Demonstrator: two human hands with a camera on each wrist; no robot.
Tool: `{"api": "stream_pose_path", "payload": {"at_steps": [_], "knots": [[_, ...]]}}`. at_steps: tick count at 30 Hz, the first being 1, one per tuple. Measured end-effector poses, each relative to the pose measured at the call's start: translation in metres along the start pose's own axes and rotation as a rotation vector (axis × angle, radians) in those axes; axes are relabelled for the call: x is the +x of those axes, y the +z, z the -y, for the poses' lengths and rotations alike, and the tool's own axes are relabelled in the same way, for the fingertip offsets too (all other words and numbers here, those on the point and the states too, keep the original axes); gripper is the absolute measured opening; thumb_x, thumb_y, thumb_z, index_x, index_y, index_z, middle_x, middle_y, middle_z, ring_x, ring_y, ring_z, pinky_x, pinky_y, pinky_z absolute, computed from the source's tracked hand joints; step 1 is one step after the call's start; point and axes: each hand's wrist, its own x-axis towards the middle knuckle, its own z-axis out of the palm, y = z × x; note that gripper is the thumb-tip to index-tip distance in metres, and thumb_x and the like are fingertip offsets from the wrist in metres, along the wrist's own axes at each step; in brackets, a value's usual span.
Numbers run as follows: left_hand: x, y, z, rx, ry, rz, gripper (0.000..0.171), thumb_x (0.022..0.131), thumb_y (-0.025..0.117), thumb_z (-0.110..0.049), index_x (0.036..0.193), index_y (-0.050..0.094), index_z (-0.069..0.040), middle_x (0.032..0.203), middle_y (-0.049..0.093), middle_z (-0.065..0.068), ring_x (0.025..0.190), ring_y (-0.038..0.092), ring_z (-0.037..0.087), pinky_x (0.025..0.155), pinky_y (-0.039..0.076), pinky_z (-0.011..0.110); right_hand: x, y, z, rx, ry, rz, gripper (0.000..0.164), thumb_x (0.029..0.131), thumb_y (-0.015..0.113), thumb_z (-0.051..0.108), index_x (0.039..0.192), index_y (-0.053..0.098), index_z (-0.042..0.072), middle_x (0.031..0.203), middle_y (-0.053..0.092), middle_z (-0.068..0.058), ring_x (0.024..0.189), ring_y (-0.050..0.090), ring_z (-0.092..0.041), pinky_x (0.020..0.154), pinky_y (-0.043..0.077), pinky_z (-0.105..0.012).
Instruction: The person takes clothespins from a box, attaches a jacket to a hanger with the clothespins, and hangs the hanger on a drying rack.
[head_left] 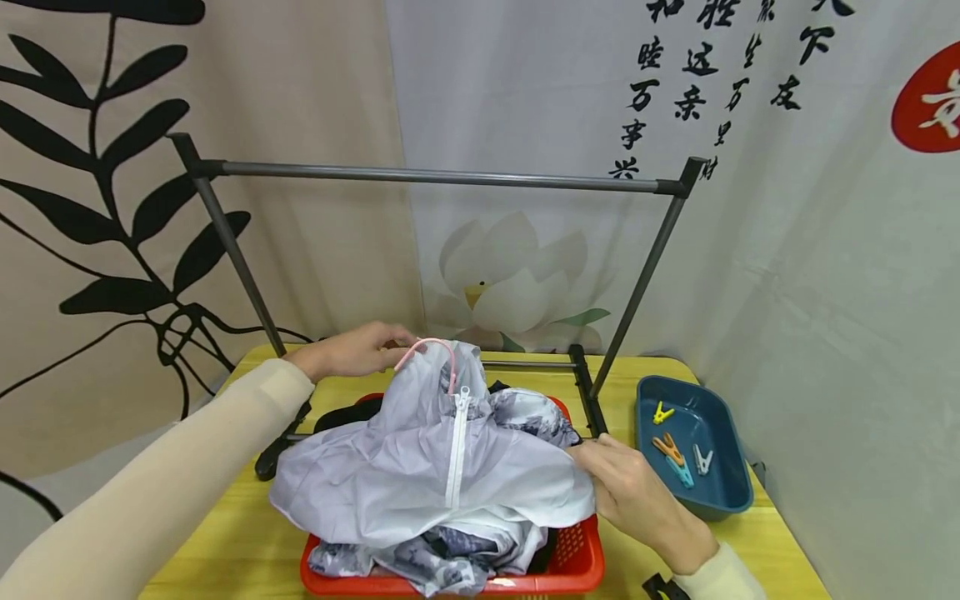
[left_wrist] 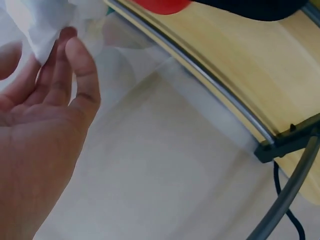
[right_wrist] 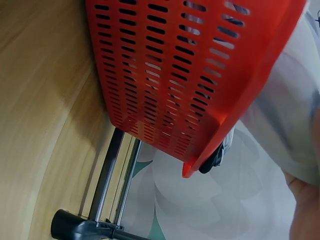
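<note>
A pale lavender hooded jacket (head_left: 420, 483) with a white zipper lies spread over the red basket (head_left: 592, 554). The curved pink hook of a hanger (head_left: 452, 367) stands out at its collar. My left hand (head_left: 360, 348) pinches the hood's upper edge, fabric between thumb and fingers in the left wrist view (left_wrist: 50, 95). At the jacket's right shoulder, my right hand (head_left: 637, 492) holds the cloth; its fingertips are partly hidden by fabric. In the right wrist view, only part of that hand (right_wrist: 305, 205) shows against the jacket. Grey-and-white patterned clothes (head_left: 420, 558) lie beneath.
A dark metal drying rack (head_left: 442, 175) stands behind the basket on the yellow wooden table (head_left: 217, 533). To the right sits a blue tray (head_left: 731, 479) with several clothespins (head_left: 667, 450). A printed curtain (head_left: 322, 250) hangs behind.
</note>
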Motion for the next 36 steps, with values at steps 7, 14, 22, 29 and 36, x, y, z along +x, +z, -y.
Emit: {"api": "stream_pose_path", "payload": {"at_steps": [7,14,22,29,36], "knots": [[0.001,-0.014,-0.014,-0.074,0.067,-0.133,0.039,0.125,0.054,-0.014,0.16,0.066,-0.002,0.169,0.063,0.025,0.152,0.065,0.047,0.116,0.063,0.062,-0.001,0.001,-0.001,0.03,0.025,0.019,0.051,0.08,0.065,-0.027,0.114,0.078,0.009,0.1,0.082,0.0,0.082,0.073,-0.013,0.079,0.059,-0.023],[0.007,-0.028,-0.026,-0.118,0.121,-0.287,0.047,0.126,0.051,-0.013,0.171,0.055,-0.002,0.181,0.047,0.024,0.166,0.051,0.048,0.133,0.046,0.067,-0.003,0.001,-0.001,0.041,0.023,0.042,0.055,0.077,0.069,-0.027,0.118,0.079,0.009,0.102,0.084,-0.003,0.082,0.074,-0.013,0.079,0.063,-0.026],[0.013,-0.034,-0.035,-0.06,0.027,-0.238,0.055,0.128,0.046,-0.027,0.178,0.044,-0.005,0.189,0.037,0.022,0.175,0.036,0.048,0.142,0.032,0.07,-0.006,0.0,0.0,0.081,0.093,0.106,0.052,0.084,0.072,-0.026,0.119,0.079,0.011,0.105,0.085,-0.002,0.085,0.075,-0.012,0.08,0.065,-0.019],[0.02,-0.037,-0.04,-0.154,0.067,-0.339,0.048,0.125,0.057,-0.024,0.168,0.059,-0.005,0.178,0.055,0.018,0.155,0.062,0.041,0.131,0.049,0.056,-0.008,0.0,0.003,0.084,0.156,0.175,0.048,0.089,0.075,-0.025,0.119,0.08,0.011,0.108,0.087,-0.001,0.09,0.08,-0.013,0.085,0.069,-0.022],[0.017,-0.032,-0.048,-0.144,-0.093,-0.283,0.034,0.109,0.085,-0.042,0.104,0.085,-0.009,0.095,0.079,0.002,0.09,0.064,0.018,0.079,0.05,0.027,-0.007,0.002,0.004,0.052,0.157,0.195,0.045,0.088,0.077,-0.023,0.118,0.081,0.01,0.108,0.087,-0.002,0.092,0.081,-0.014,0.083,0.071,-0.028]]}}
